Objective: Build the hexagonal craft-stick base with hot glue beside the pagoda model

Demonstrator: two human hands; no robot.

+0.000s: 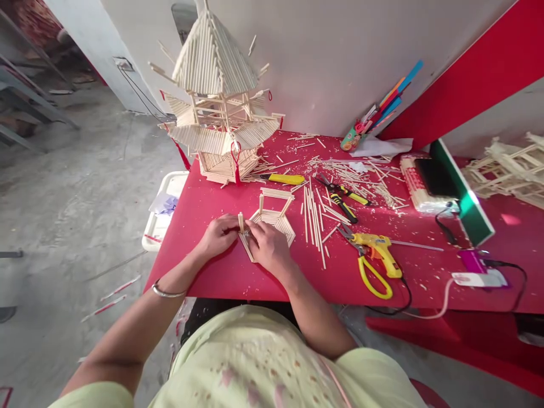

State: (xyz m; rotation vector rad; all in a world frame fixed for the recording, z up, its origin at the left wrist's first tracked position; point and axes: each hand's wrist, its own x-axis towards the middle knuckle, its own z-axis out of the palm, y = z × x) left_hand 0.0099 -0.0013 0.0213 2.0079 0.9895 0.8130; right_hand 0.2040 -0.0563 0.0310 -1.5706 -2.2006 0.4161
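A small six-sided frame of thin wooden sticks (275, 217) lies on the red table in front of me, with short upright posts at its corners. At its left corner stands a stick post (241, 222). My left hand (220, 234) is closed on this post from the left, thumb and fingers pinched. My right hand (269, 245) reaches over the near part of the frame, its fingers closed at the base of the same post. My right palm hides part of the frame's near side.
A stick pagoda model (221, 113) stands at the back left. Loose sticks (313, 218), a yellow utility knife (285, 179), pliers (340, 195), yellow-handled cutters (369, 275) and a yellow glue gun (379, 250) lie to the right. A power strip (480, 278) sits near the front edge.
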